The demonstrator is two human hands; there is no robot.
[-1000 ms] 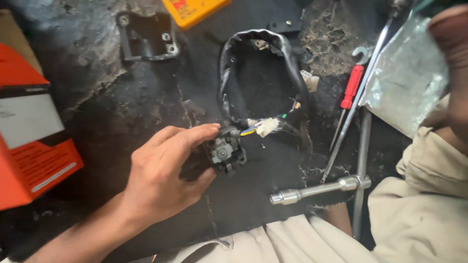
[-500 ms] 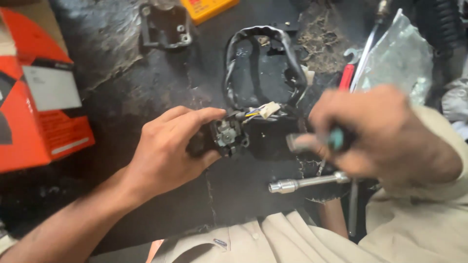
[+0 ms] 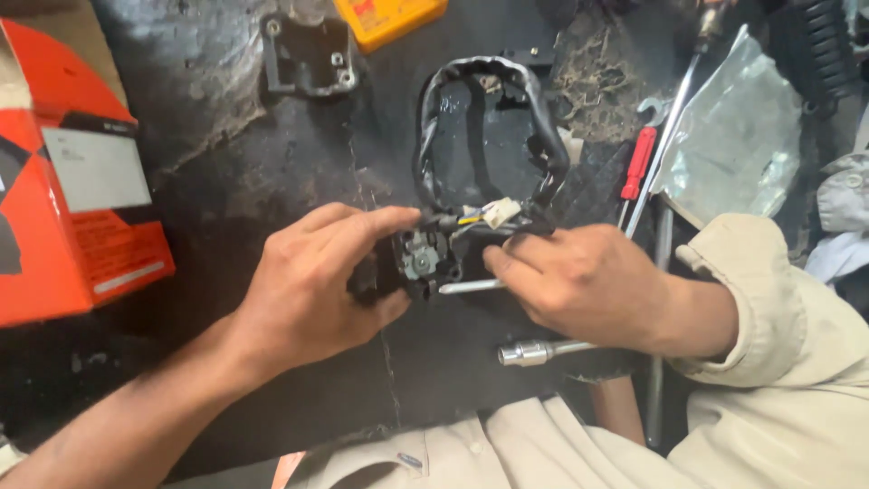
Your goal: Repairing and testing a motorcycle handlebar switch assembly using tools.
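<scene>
An orange cardboard box [image 3: 77,172] is lying at the left, a yellow case [image 3: 389,18] sitting beside a black bracket [image 3: 308,54], and a red-handled tool [image 3: 638,163] resting by a plastic bag [image 3: 738,136].

box [image 3: 77,172] left of switch [image 3: 425,258], socket wrench [image 3: 543,350] right.

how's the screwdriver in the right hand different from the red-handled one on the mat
The screwdriver is gripped by the right hand, its handle hidden; the red-handled one lies untouched, handle showing. The held tool's tip meets the switch part that the left hand holds; the other's points nowhere near it. Both have slim metal shafts.
</scene>
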